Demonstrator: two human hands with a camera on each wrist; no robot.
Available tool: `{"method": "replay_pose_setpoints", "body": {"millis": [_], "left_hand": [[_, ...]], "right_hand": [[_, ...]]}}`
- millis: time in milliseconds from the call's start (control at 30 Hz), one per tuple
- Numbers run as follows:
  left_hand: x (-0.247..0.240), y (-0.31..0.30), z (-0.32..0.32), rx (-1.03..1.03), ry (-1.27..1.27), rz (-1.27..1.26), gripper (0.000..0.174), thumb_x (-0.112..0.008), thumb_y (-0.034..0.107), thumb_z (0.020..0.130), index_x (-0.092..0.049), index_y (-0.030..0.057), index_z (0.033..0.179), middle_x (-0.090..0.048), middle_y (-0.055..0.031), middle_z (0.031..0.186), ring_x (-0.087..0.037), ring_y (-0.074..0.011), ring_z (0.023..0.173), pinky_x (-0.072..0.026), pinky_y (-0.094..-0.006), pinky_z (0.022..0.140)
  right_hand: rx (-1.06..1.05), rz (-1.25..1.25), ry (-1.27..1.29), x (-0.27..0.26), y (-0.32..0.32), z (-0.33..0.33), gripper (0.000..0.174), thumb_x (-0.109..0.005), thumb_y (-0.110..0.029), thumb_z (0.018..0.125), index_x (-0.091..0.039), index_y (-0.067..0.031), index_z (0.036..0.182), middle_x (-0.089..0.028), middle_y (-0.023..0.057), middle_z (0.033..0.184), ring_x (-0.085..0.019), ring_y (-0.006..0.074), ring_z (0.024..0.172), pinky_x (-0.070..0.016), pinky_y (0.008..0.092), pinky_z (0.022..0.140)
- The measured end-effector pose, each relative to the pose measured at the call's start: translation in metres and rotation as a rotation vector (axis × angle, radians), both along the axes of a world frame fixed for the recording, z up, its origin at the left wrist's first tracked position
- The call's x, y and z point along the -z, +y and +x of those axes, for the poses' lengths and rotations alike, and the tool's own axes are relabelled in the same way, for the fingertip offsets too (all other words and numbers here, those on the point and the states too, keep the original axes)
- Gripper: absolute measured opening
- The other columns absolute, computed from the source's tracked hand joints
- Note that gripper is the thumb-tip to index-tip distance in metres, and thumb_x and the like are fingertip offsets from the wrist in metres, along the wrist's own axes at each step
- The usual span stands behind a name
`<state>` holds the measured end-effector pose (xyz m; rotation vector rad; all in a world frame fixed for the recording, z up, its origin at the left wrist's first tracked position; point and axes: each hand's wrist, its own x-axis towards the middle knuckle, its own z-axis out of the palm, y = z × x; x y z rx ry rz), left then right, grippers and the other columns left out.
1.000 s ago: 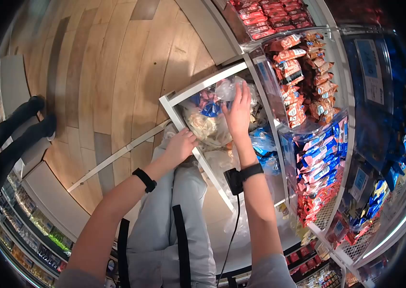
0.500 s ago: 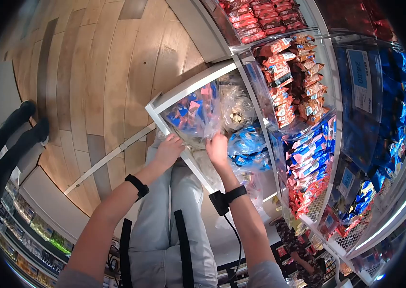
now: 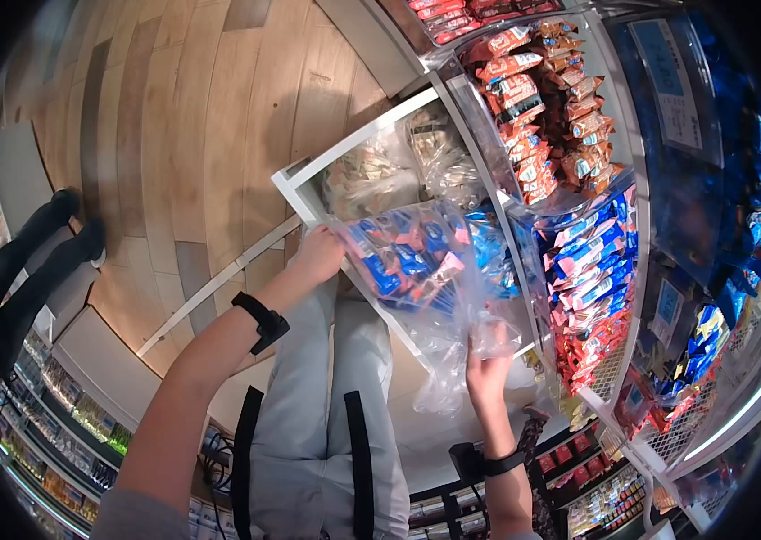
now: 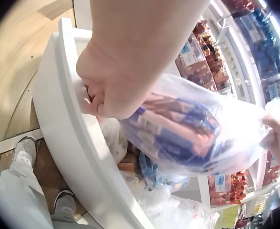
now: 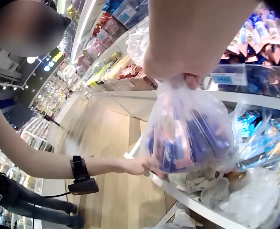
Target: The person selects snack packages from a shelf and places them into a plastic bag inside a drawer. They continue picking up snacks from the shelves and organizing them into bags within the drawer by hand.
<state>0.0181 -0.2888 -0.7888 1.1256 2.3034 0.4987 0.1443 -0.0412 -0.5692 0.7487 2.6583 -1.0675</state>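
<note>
My right hand [image 3: 489, 371] grips the gathered neck of a clear plastic bag [image 3: 412, 252] full of small blue and pink snack packets. In the right wrist view the bag hangs below that hand, over a white pull-out drawer [image 5: 197, 213]. The fingers of my left hand [image 4: 104, 98] curl over the drawer's front rim. Close beside them, in the left wrist view, is the lower end of the bag. Inside the drawer lie pale-filled bags [image 3: 371, 171] and a bag of blue packets [image 3: 493, 256], partly hidden behind the held one.
Clear bins of orange-brown packets [image 3: 516, 94] and blue-pink packets [image 3: 592, 256] line the shelf at the right. Wood flooring [image 3: 191, 135] stretches out on the left. Another person's dark-clad legs [image 3: 20, 256] show at the far left.
From inside the drawer, my right hand has moved towards me and to the right, lifting the blue-and-pink bag out. Pale bags underneath are uncovered. My left hand stays at the drawer front.
</note>
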Motion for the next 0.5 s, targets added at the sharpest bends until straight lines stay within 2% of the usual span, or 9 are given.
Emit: {"method": "replay_pose_setpoints", "body": {"millis": [67,100,167,200,267,300,367,400,500], "left_hand": [[0.001,0.007,-0.006,0.07,-0.075,-0.16,0.016,-0.053,0.012,0.07,-0.067,0.0072,0.075,-0.064,-0.0091,0.071,-0.061,-0.0248,0.078,-0.0404,-0.036,0.085],[-0.008,0.015,-0.008,0.031,-0.106,-0.206,0.016,-0.052,0.013,0.072,-0.067,0.0068,0.075,-0.064,-0.0099,0.071,-0.061,-0.0248,0.078,-0.041,-0.0367,0.085],[-0.019,0.037,-0.008,-0.049,-0.167,-0.294,0.018,-0.05,0.013,0.075,-0.066,0.006,0.074,-0.063,-0.0115,0.071,-0.062,-0.0247,0.077,-0.0422,-0.038,0.083],[-0.016,0.047,-0.006,-0.105,-0.25,-0.337,0.018,-0.049,0.013,0.077,-0.066,0.0054,0.078,-0.063,-0.0127,0.078,-0.061,-0.0254,0.08,-0.0429,-0.0387,0.082],[-0.004,0.068,-0.009,-0.217,-0.416,-0.412,0.02,-0.047,0.011,0.079,-0.065,0.0041,0.086,-0.062,-0.015,0.091,-0.06,-0.0268,0.085,-0.0442,-0.0401,0.081],[0.009,0.075,-0.005,-0.243,-0.342,-0.389,0.021,-0.048,0.014,0.08,-0.062,0.0041,0.093,-0.059,-0.016,0.099,-0.058,-0.028,0.09,-0.0447,-0.0408,0.081],[0.04,0.089,0.002,-0.3,-0.191,-0.34,0.028,-0.049,0.018,0.083,-0.057,0.0041,0.105,-0.052,-0.0179,0.116,-0.055,-0.0304,0.1,-0.0455,-0.0421,0.08],[0.051,0.099,-0.004,-0.267,-0.219,-0.363,0.034,-0.052,0.022,0.081,-0.054,0.0047,0.111,-0.049,-0.0176,0.12,-0.052,-0.0313,0.104,-0.0448,-0.0433,0.082],[0.09,0.138,-0.038,-0.199,-0.332,-0.439,0.055,-0.061,0.03,0.076,-0.045,0.006,0.122,-0.044,-0.0164,0.126,-0.045,-0.0321,0.115,-0.042,-0.0476,0.087]], "right_hand": [[0.127,-0.041,-0.013,-0.007,0.007,0.01,0.009,-0.055,-0.003,0.081,-0.051,0.0024,0.088,-0.055,0.0133,0.081,-0.054,0.0225,0.077,-0.0419,0.0332,0.069],[0.191,-0.06,-0.019,-0.01,0.01,0.015,0.008,-0.055,-0.002,0.081,-0.051,0.002,0.086,-0.055,0.0113,0.081,-0.053,0.0192,0.077,-0.0413,0.0319,0.069],[0.23,-0.077,-0.054,-0.019,0.018,0.036,0.016,-0.056,-0.001,0.08,-0.051,0.0033,0.095,-0.057,0.0135,0.087,-0.054,0.0204,0.08,-0.0424,0.0329,0.074],[0.248,-0.084,-0.073,-0.024,0.022,0.05,0.021,-0.056,0.0,0.08,-0.052,0.0039,0.099,-0.058,0.0147,0.089,-0.055,0.021,0.081,-0.043,0.0334,0.076],[0.436,-0.081,0.015,-0.026,0.031,0.084,0.027,-0.058,0.0,0.079,-0.051,0.0054,0.105,-0.057,0.0142,0.096,-0.054,0.0212,0.088,-0.0422,0.0338,0.079],[0.529,-0.076,0.057,-0.029,0.037,0.102,0.031,-0.06,0.0,0.079,-0.05,0.0061,0.107,-0.056,0.0139,0.1,-0.053,0.0213,0.091,-0.0418,0.034,0.081],[0.454,0.037,0.044,-0.039,0.051,0.139,0.04,-0.062,0.0,0.078,-0.046,0.0088,0.114,-0.054,0.0145,0.106,-0.051,0.0229,0.098,-0.0394,0.0347,0.088],[0.374,0.117,-0.022,-0.045,0.055,0.146,0.05,-0.061,-0.003,0.081,-0.039,0.0096,0.123,-0.051,0.0168,0.113,-0.049,0.024,0.105,-0.0375,0.0359,0.093],[0.587,0.07,-0.084,-0.05,0.057,0.155,0.056,-0.056,-0.003,0.085,-0.029,0.003,0.133,-0.042,0.0133,0.128,-0.044,0.0227,0.116,-0.0361,0.0371,0.099]]}}
